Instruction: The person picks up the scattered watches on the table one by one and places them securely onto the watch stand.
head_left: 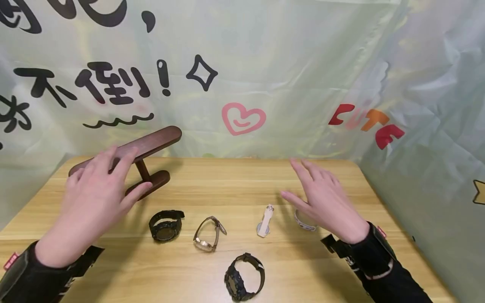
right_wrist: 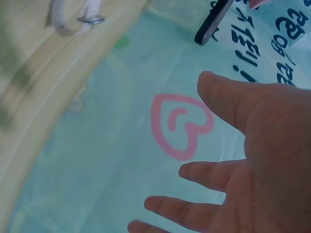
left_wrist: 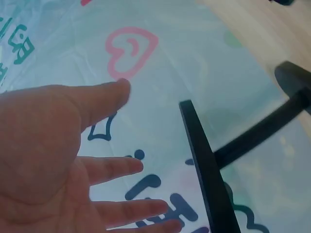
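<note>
My left hand [head_left: 96, 193] is held over the left side of the table with fingers spread, holding nothing. In the head view it overlaps a dark brown wooden T-bar watch stand [head_left: 157, 141]; in the left wrist view a gap shows between the fingers and the stand's bar [left_wrist: 201, 155]. On the right, my right hand [head_left: 327, 200] hovers with fingers extended and nothing in it. Nearest to it is a pale wristwatch [head_left: 306, 226], partly hidden behind the hand. A white-strapped watch [head_left: 266, 219] lies just left of that one.
Between the hands sit a black watch [head_left: 165, 229] and a silver watch with a dark strap [head_left: 206, 244]. Another black watch [head_left: 235, 282] stands nearer the front. A printed cloth backdrop [head_left: 303, 84] rises behind the wooden table [head_left: 212, 181] and along its right side.
</note>
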Action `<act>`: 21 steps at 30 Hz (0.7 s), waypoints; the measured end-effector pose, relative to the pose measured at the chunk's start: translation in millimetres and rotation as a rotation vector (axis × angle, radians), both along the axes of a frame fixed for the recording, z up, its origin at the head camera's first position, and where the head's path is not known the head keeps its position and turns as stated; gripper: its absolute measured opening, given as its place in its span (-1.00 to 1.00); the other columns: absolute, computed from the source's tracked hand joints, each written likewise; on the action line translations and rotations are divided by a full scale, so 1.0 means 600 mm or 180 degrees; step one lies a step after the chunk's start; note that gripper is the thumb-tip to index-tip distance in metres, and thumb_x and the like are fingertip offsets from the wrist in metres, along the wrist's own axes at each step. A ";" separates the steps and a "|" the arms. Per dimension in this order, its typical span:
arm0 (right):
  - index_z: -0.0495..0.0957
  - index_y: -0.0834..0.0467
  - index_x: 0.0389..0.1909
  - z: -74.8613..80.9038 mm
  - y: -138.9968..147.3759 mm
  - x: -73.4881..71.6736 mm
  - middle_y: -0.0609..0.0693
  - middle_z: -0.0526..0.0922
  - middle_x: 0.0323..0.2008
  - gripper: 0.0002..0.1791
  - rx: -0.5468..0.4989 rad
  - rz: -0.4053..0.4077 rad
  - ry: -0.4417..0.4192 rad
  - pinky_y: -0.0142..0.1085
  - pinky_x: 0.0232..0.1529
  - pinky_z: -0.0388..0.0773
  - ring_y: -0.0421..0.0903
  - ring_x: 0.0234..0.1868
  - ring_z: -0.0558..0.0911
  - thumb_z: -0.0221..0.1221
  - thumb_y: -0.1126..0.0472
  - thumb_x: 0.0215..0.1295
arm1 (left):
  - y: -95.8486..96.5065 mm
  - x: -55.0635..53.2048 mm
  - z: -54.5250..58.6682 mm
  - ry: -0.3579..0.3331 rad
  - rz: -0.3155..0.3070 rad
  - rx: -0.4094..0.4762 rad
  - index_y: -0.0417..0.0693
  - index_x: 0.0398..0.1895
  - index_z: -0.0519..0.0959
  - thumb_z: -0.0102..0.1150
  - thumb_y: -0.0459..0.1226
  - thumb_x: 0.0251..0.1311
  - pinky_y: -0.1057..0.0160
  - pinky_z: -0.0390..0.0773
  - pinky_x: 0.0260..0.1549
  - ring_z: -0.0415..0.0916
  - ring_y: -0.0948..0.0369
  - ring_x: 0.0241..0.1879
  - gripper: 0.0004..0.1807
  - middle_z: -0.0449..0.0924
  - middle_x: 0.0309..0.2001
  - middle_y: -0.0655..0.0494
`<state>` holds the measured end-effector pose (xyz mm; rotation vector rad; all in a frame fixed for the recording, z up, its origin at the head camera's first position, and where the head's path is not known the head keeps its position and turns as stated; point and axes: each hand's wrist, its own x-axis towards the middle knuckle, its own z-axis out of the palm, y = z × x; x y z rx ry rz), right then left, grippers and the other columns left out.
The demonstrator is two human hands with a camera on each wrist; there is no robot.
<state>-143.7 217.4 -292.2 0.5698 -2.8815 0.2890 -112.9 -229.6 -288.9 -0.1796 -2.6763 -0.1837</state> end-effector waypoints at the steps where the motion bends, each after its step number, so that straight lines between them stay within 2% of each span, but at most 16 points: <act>1: 0.08 0.07 0.74 0.003 -0.007 -0.004 0.37 0.30 0.59 -0.06 -0.0015 0.0051 0.0019 0.52 0.48 0.21 0.46 0.53 0.35 0.22 -0.24 0.55 | -0.005 0.002 0.001 0.0087 -0.0022 -0.0001 0.01 0.56 0.35 0.46 0.08 0.31 -0.67 0.33 0.09 0.38 -0.51 0.33 -0.15 0.32 0.48 -0.48; 3: 0.15 0.09 0.71 0.007 -0.023 -0.015 0.34 0.39 0.54 -0.08 -0.0025 0.0155 0.0067 0.48 0.44 0.31 0.42 0.50 0.43 0.25 -0.23 0.53 | -0.014 0.004 0.004 0.0228 -0.0063 -0.0016 -0.02 0.54 0.38 0.52 -0.01 0.27 -0.65 0.40 -0.01 0.46 -0.55 0.20 -0.16 0.39 0.41 -0.49; 7: 0.25 0.12 0.66 0.016 -0.059 -0.040 0.27 0.54 0.42 -0.11 -0.0011 0.0346 0.0139 0.37 0.38 0.47 0.30 0.42 0.56 0.28 -0.23 0.50 | -0.036 0.005 0.007 0.0685 -0.0217 -0.0091 -0.13 0.44 0.47 0.62 -0.13 0.09 -0.55 0.54 -0.29 0.57 -0.53 -0.04 -0.16 0.56 0.19 -0.51; 10: 0.28 0.10 0.65 0.022 -0.091 -0.062 0.21 0.59 0.38 -0.13 -0.0024 0.0481 0.0158 0.30 0.37 0.51 0.23 0.36 0.62 0.29 -0.23 0.50 | -0.053 0.006 0.009 0.0754 -0.0138 -0.0073 -0.14 0.36 0.51 0.64 -0.14 0.04 -0.42 0.55 -0.54 0.60 -0.45 -0.15 -0.20 0.59 0.08 -0.48; 12: 0.30 0.08 0.64 0.027 -0.113 -0.076 0.18 0.60 0.39 -0.16 -0.0047 0.0557 0.0150 0.25 0.37 0.54 0.19 0.34 0.64 0.29 -0.21 0.51 | -0.064 0.008 0.011 0.0644 -0.0022 -0.0016 -0.12 0.34 0.52 0.63 -0.13 0.08 -0.33 0.49 -0.69 0.60 -0.41 -0.17 -0.24 0.57 0.06 -0.47; 15: 0.34 0.09 0.61 0.032 -0.146 -0.098 0.16 0.60 0.40 -0.20 -0.0037 0.0661 0.0150 0.15 0.33 0.61 0.15 0.32 0.66 0.29 -0.19 0.52 | -0.078 0.011 0.011 0.0455 0.0115 0.0063 -0.12 0.33 0.50 0.60 -0.11 0.13 -0.18 0.42 -0.79 0.60 -0.36 -0.19 -0.27 0.54 0.04 -0.46; 18: 0.38 0.12 0.58 0.035 -0.180 -0.120 0.15 0.61 0.41 -0.23 0.0008 0.0741 0.0144 0.06 0.29 0.66 0.11 0.32 0.67 0.29 -0.17 0.53 | -0.090 0.012 0.009 0.0369 0.0162 0.0113 -0.16 0.33 0.50 0.58 -0.12 0.17 -0.15 0.41 -0.80 0.59 -0.35 -0.21 -0.29 0.52 0.01 -0.46; 21: 0.39 0.14 0.57 0.035 -0.213 -0.138 0.13 0.62 0.41 -0.26 0.0037 0.0815 0.0127 -0.01 0.26 0.69 0.07 0.23 0.73 0.27 -0.15 0.54 | -0.101 0.014 0.008 0.0270 0.0218 0.0139 -0.21 0.33 0.48 0.57 -0.10 0.19 -0.17 0.42 -0.79 0.59 -0.35 -0.23 -0.27 0.49 -0.01 -0.47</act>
